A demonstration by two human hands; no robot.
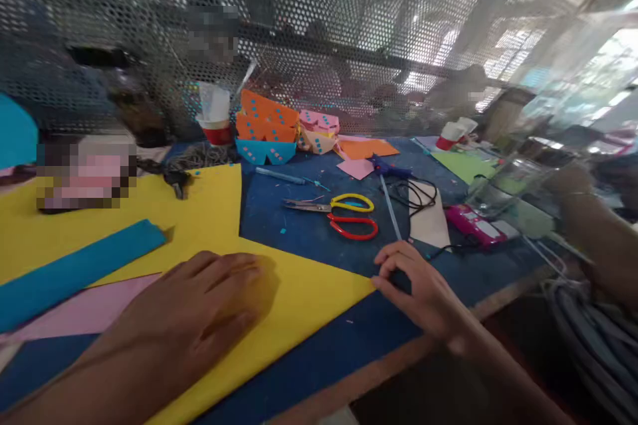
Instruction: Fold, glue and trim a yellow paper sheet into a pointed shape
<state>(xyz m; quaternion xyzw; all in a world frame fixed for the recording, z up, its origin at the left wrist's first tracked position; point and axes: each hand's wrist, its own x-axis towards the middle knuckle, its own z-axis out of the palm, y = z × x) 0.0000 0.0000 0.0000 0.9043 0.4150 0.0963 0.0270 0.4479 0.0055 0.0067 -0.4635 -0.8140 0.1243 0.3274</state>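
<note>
My left hand lies flat, fingers stretched, pressing on a large yellow paper sheet on the blue table. My right hand has its fingers curled in a pinch at the sheet's pointed right corner. A blue paper strip and a pink sheet lie on the yellow paper to the left of my left hand. Scissors with one yellow and one red handle rest on the table beyond the corner.
Folded orange, pink and blue paper shapes stand at the back by a perforated metal screen. A glue gun with a black cord, a white paper triangle, a pink tool and green paper lie right. Another person's arm is at far right.
</note>
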